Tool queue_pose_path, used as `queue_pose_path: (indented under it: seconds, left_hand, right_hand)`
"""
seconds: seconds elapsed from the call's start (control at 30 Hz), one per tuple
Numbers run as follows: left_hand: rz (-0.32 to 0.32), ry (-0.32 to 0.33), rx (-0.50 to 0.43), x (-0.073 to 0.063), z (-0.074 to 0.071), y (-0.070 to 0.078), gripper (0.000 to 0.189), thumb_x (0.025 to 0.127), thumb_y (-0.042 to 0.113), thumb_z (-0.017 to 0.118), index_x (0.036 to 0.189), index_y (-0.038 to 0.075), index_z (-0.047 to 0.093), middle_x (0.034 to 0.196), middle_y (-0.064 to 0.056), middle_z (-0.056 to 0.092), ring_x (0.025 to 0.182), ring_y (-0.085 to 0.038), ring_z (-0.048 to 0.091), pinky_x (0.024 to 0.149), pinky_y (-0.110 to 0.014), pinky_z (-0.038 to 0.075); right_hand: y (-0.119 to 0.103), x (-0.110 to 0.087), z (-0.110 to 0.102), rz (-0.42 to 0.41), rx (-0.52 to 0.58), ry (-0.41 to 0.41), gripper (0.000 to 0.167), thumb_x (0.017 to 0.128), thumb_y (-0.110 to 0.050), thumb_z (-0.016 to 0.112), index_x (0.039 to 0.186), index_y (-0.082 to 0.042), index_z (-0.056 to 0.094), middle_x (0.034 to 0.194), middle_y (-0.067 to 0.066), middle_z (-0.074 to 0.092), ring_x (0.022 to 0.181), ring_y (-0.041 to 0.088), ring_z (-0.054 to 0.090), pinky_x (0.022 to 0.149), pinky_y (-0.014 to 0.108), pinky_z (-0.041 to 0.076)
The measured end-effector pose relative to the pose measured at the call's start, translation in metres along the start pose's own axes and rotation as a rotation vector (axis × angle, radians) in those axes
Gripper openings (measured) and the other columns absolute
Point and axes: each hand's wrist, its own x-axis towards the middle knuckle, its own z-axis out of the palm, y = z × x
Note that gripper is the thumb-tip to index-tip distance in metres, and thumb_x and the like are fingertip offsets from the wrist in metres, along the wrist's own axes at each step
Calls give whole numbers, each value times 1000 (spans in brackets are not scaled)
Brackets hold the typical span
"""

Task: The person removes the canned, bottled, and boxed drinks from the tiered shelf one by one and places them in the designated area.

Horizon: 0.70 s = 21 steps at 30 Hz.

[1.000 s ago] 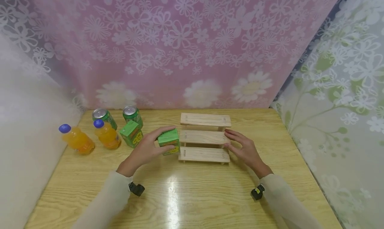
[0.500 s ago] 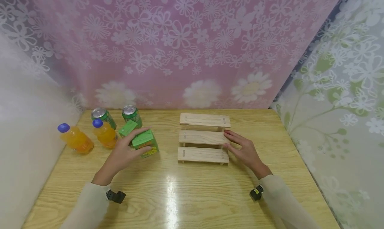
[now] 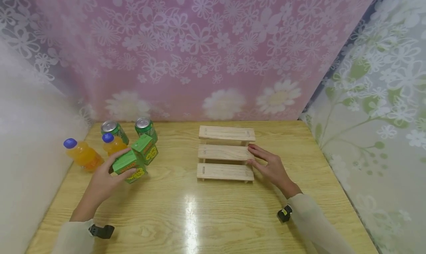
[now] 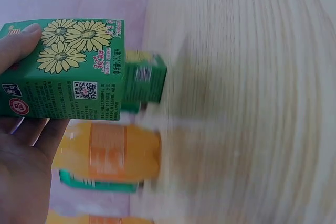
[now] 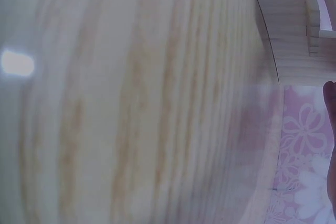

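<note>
My left hand grips a green drink carton with yellow flowers, thumb on the near face and fingers behind. Close up in the left wrist view, the same carton shows its flowers and printed side, tilted above the table. A second green carton stands just behind it. At the right, my right hand holds the right end of a three-tier wooden stand, thumb and fingers about the middle step. Only a finger's edge and part of the stand show in the right wrist view.
Two orange drink bottles with blue caps, one outer and one partly hidden by my left hand, stand at the left. Two green cans are behind them near the back edge. A flowered pink cloth hangs behind the table.
My left hand has carried the carton left from beside the wooden stand, passing in front of the second carton toward the bottles. My right hand stays at the stand.
</note>
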Motion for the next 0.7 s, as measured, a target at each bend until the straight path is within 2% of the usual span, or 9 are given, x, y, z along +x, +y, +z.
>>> queue_pose_path:
  seconds: [0.23, 0.37, 0.5, 0.7]
  left_hand:
    - [23, 76, -33, -9, -14, -20, 71, 100, 18, 82, 164, 19, 50, 134, 2, 56, 103, 5, 59, 80, -11, 56]
    - [0, 106, 1, -13, -23, -28, 72, 100, 19, 83, 164, 17, 49, 136, -4, 57, 101, 7, 56, 78, -8, 53]
    - [-62, 139, 35, -17, -30, -31, 73, 101, 25, 82, 165, 17, 47, 143, -21, 57, 99, 11, 52, 76, -5, 50]
    - [-161, 182, 32, -18, -37, -36, 77, 103, 33, 79, 169, 22, 42, 148, -28, 55, 97, 13, 49, 70, -8, 52]
  right_hand:
    - [-3, 0, 0, 18, -13, 2, 57, 89, 3, 85, 144, -1, 70, 151, 23, 65, 132, 42, 67, 106, 5, 46]
    - [-2, 0, -1, 23, -16, -5, 57, 89, 3, 85, 144, -1, 70, 151, 22, 65, 132, 43, 67, 106, 6, 47]
    - [-1, -1, -1, 24, -1, -7, 57, 89, 3, 85, 144, -1, 70, 152, 22, 64, 132, 43, 67, 105, 7, 49]
    - [-1, -1, -1, 29, -8, -13, 57, 90, 2, 85, 144, -2, 70, 153, 19, 64, 131, 42, 68, 105, 7, 49]
